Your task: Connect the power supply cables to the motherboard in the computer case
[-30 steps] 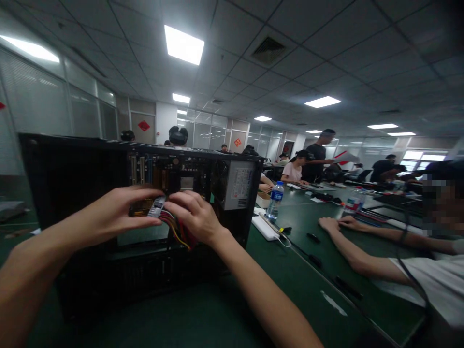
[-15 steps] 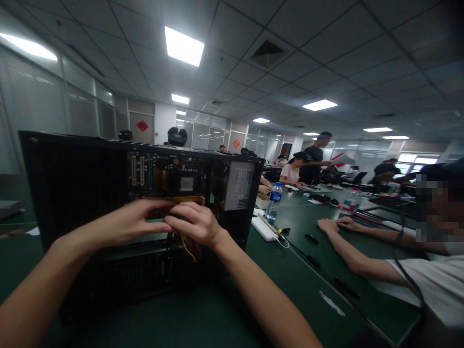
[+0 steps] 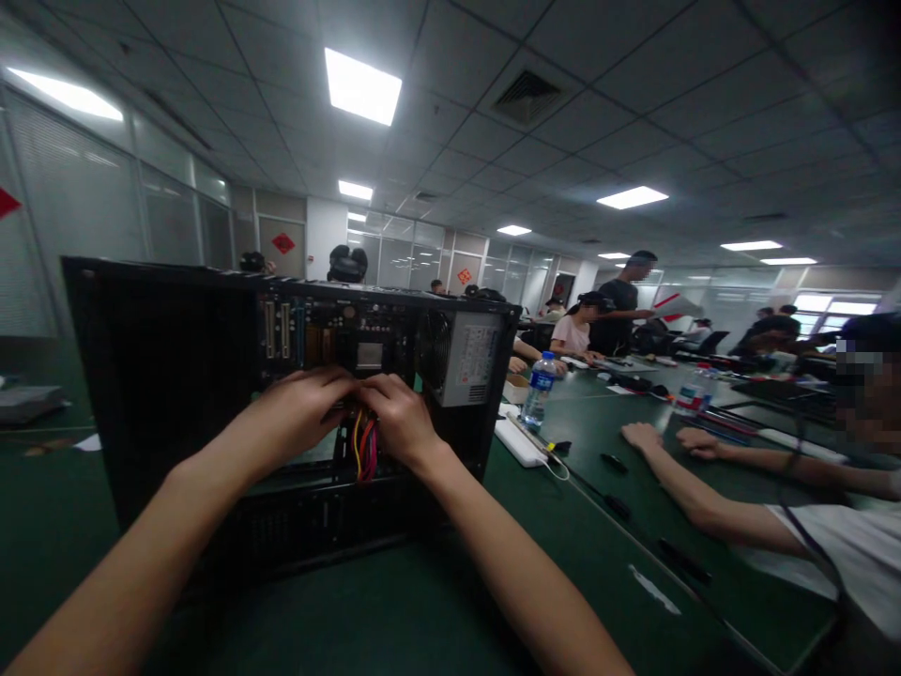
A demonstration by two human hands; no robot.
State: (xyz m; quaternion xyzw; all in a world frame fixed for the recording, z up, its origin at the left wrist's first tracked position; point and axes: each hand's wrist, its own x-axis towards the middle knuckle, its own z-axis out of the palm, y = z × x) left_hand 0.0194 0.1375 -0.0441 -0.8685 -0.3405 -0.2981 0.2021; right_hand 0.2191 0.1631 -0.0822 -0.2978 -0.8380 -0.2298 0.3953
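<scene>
A black computer case (image 3: 296, 526) stands on the table with its open side facing me. Inside it is a motherboard (image 3: 336, 319), and a power supply (image 3: 470, 357) sits at the upper right. My right hand (image 3: 400, 418) is closed around a bundled power cable (image 3: 364, 451), whose yellow, red and pink wires hang below the fingers. Against it, at the motherboard's lower edge, my left hand (image 3: 306, 404) has its fingers curled and its tips hidden. The cable's end is covered by both hands.
On the green table (image 3: 563, 554), right of the case, are a white power strip (image 3: 519, 441) and a water bottle (image 3: 539, 390). A co-worker's forearms (image 3: 694, 488) rest farther right. A grey box (image 3: 29, 404) lies at the far left.
My hands have come closer together at the motherboard's lower edge. My left thumb and fingers have closed up, and the coloured wires now show between the hands. The view has shifted slightly.
</scene>
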